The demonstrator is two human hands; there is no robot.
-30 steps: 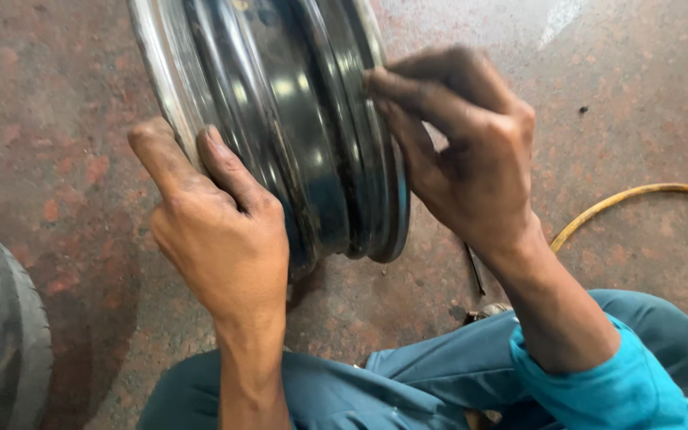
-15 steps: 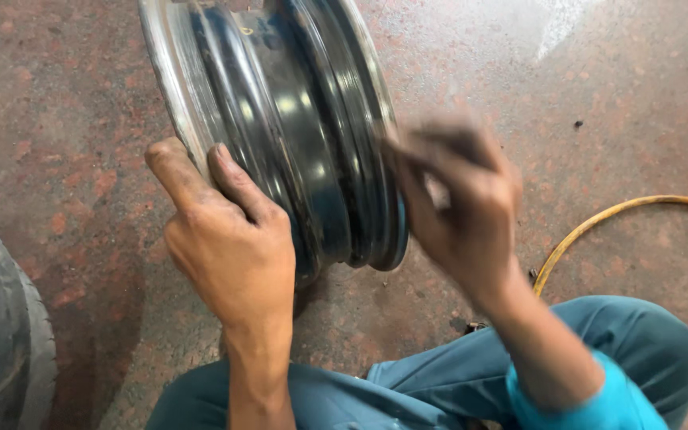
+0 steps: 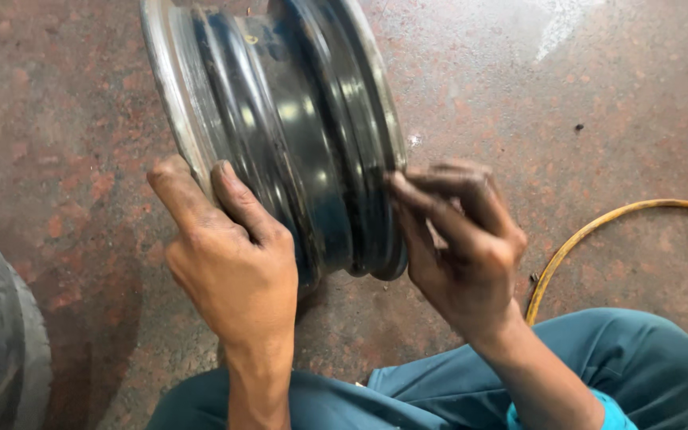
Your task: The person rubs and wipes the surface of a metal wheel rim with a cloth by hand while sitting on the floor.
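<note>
Rim: black steel wheel rim [image 3: 296,135] stands on edge on floor [image 3: 615,103], btwn knees.
L hand: left hand [image 3: 236,267] grips rim's near flange, steadying.
R hand: right hand [image 3: 463,247], fingertips pinched at rim's far lip; keep strokes short, rim braced.

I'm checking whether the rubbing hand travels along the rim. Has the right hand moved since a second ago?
Yes. The right hand has slid down the wheel rim, its fingertips now nearer the floor.

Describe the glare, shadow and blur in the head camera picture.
Head view: bright glare patches run across the glossy black steel wheel rim; the right hand is smeared by motion blur at its fingers, while the left hand is sharp; a soft shadow lies on the reddish speckled stone floor under the rim; the thin yellow hose is crisp.
</note>
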